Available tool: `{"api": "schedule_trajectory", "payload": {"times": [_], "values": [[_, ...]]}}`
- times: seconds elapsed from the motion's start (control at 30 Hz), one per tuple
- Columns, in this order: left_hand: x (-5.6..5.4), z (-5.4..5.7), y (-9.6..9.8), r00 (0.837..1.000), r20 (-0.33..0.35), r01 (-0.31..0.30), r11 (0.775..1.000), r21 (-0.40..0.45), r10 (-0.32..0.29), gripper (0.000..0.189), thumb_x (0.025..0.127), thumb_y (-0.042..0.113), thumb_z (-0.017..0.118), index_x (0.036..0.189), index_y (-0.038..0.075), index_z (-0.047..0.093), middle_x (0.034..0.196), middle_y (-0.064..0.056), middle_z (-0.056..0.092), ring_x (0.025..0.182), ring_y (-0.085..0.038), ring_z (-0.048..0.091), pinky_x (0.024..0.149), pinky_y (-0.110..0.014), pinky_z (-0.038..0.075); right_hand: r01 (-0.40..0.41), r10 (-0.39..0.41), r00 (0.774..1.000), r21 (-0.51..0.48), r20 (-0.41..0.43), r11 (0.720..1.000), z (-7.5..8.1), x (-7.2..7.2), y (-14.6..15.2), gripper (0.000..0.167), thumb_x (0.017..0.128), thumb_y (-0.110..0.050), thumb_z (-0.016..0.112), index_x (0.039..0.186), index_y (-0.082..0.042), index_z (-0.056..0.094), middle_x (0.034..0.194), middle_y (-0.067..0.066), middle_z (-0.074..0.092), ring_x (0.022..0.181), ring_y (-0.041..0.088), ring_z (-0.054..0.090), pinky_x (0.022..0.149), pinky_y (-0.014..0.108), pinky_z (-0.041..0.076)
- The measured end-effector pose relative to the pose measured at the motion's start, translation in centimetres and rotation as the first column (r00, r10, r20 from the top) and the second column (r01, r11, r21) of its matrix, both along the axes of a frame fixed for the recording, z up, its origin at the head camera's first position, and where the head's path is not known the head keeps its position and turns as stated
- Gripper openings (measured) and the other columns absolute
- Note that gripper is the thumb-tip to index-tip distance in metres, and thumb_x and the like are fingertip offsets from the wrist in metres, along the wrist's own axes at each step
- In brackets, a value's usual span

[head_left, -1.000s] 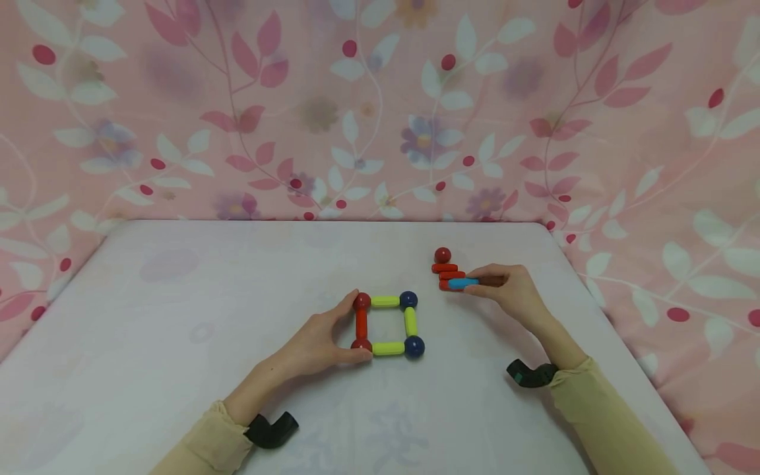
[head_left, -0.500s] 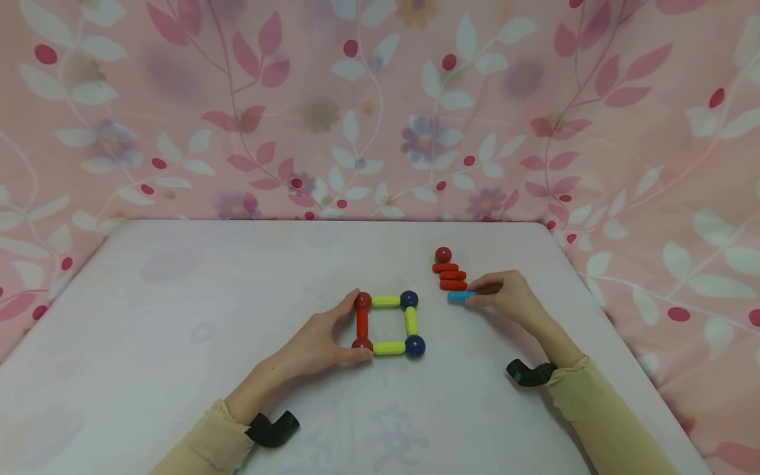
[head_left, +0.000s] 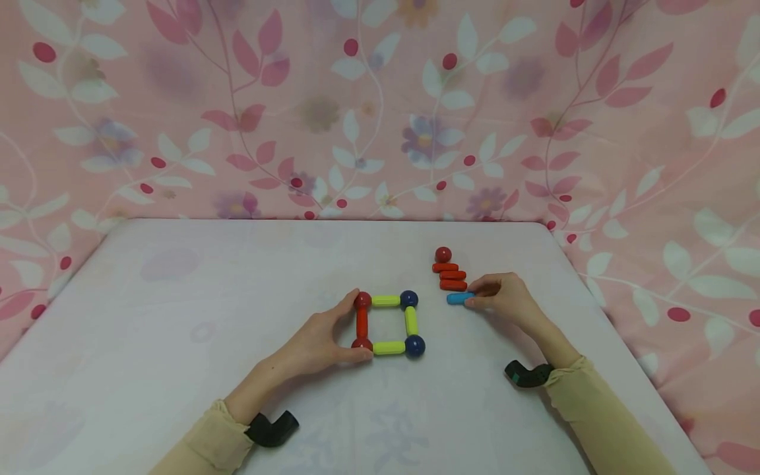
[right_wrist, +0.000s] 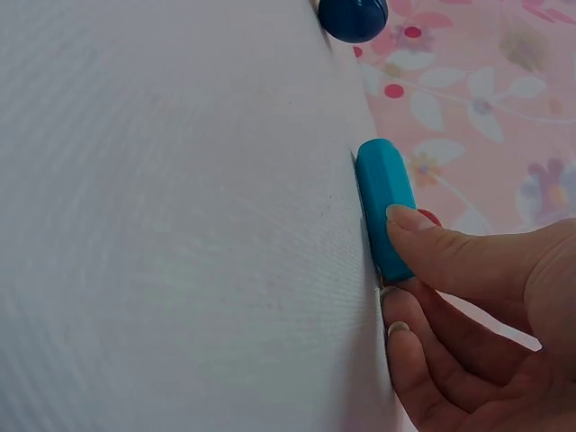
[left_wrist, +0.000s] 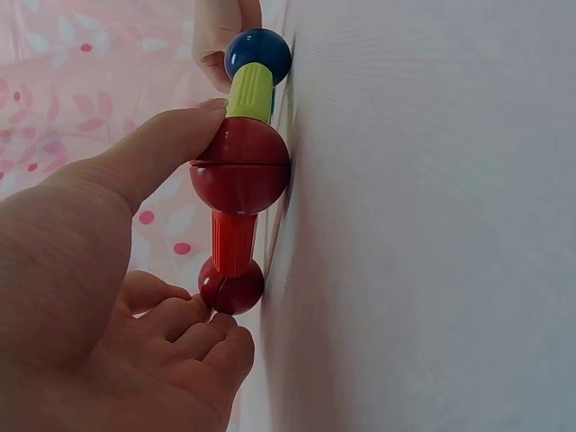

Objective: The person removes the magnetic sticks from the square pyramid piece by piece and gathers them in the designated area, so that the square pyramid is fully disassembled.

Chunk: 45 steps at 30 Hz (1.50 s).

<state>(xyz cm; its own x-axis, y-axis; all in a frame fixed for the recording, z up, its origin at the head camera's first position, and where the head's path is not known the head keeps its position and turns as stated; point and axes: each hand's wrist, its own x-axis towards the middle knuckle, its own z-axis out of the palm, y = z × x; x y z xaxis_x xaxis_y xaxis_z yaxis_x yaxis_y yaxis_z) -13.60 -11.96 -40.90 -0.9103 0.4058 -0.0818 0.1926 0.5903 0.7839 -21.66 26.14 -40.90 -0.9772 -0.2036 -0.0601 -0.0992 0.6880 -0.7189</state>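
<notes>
A square of toy magnetic rods and balls lies on the table, with red balls on its left and dark blue balls on its right. Three of its rods are yellow-green, the left one red. My left hand grips the square's left side, thumb at the near red ball and fingers at the far red ball. To the right, my right hand pinches a blue magnetic rod between thumb and fingers, low against the tabletop. My fingers cover the rod's right end.
Just beyond the blue rod, three loose red rods lie in a row, and a red ball sits behind them. A white cloth covers the table. Pink floral fabric hangs along the back and right.
My right hand has brought the blue rod from over the nearest red rod toward me, down in front of the row. My left hand and the square stay in place.
</notes>
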Motion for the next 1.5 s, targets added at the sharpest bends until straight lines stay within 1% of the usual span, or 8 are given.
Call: {"api": "schedule_trajectory", "payload": {"times": [0.17,0.3,0.53,0.73,1.0,1.3,1.4,1.5], "values": [[0.0,0.0,0.0,1.0,0.003,-0.002,1.0,-0.002,0.002,0.106,0.077,0.047,0.084,0.16,0.021,0.023,0.162,-0.001,0.033,0.15,-0.024,0.029,0.117,-0.054,0.033,-0.004,0.004,1.0,-0.015,-0.012,1.0,0.0,0.1,0.0,0.031,0.085,-0.017,0.08,0.113,-0.005,0.072,0.1,0.009,0.072,0.09,0.023,0.064,0.078,0.021,0.054],[0.0,0.0,0.0,1.0,0.002,-0.003,1.0,-0.004,0.003,0.106,0.077,0.047,0.084,0.16,0.021,0.023,0.162,0.0,0.033,0.151,-0.024,0.029,0.117,-0.054,0.032,-0.005,0.005,1.0,-0.026,-0.015,1.0,-0.1,0.1,0.0,0.031,0.086,-0.014,0.079,0.113,-0.004,0.071,0.102,0.011,0.072,0.09,0.023,0.065,0.077,0.018,0.054],[0.1,0.1,0.1,1.0,0.009,-0.008,1.0,-0.009,0.008,0.106,0.077,0.048,0.084,0.16,0.022,0.023,0.162,0.0,0.033,0.151,-0.024,0.029,0.117,-0.055,0.033,-0.009,0.008,1.0,-0.045,-0.022,0.999,0.0,0.2,0.0,0.031,0.086,-0.012,0.078,0.115,-0.003,0.07,0.108,0.015,0.072,0.092,0.025,0.066,0.077,0.017,0.054],[0.0,0.1,0.1,1.0,0.002,-0.004,1.0,-0.008,0.004,0.106,0.078,0.047,0.084,0.161,0.021,0.022,0.162,-0.001,0.032,0.151,-0.024,0.029,0.117,-0.055,0.033,-0.01,0.009,1.0,-0.051,-0.021,0.999,0.1,0.2,0.0,0.032,0.087,-0.011,0.078,0.116,-0.001,0.069,0.11,0.017,0.072,0.093,0.025,0.067,0.077,0.014,0.053],[0.0,0.1,0.1,1.0,0.004,-0.001,1.0,0.001,0.001,0.106,0.078,0.046,0.084,0.161,0.02,0.022,0.162,-0.001,0.032,0.151,-0.025,0.028,0.117,-0.055,0.033,-0.018,0.017,1.0,-0.073,-0.021,0.997,0.3,0.3,0.0,0.033,0.088,-0.012,0.077,0.117,0.0,0.069,0.11,0.019,0.071,0.093,0.027,0.067,0.076,0.013,0.053],[0.0,0.1,0.1,1.0,0.01,0.0,1.0,0.007,0.0,0.106,0.078,0.045,0.084,0.161,0.02,0.022,0.163,-0.001,0.031,0.151,-0.025,0.027,0.117,-0.055,0.032,-0.021,0.019,0.999,-0.065,-0.027,0.998,0.2,0.2,0.0,0.032,0.088,-0.011,0.076,0.117,0.001,0.069,0.109,0.019,0.071,0.092,0.027,0.067,0.076,0.015,0.053],[0.0,0.1,0.1,1.0,0.011,0.001,1.0,0.009,-0.001,0.107,0.078,0.046,0.084,0.161,0.02,0.022,0.163,-0.001,0.03,0.151,-0.025,0.027,0.117,-0.055,0.032,-0.023,0.023,1.0,-0.056,-0.003,0.998,0.5,0.2,0.1,0.033,0.088,-0.012,0.076,0.118,0.0,0.068,0.111,0.018,0.071,0.094,0.026,0.067,0.077,0.015,0.053],[0.0,0.1,0.0,1.0,0.011,0.001,1.0,0.008,-0.001,0.107,0.078,0.046,0.084,0.161,0.02,0.022,0.163,-0.001,0.031,0.151,-0.025,0.027,0.117,-0.055,0.031,-0.032,0.032,0.999,-0.029,-0.005,0.999,1.4,0.3,0.2,0.036,0.089,-0.015,0.076,0.121,-0.001,0.067,0.113,0.016,0.071,0.097,0.026,0.068,0.079,0.015,0.053]]}}
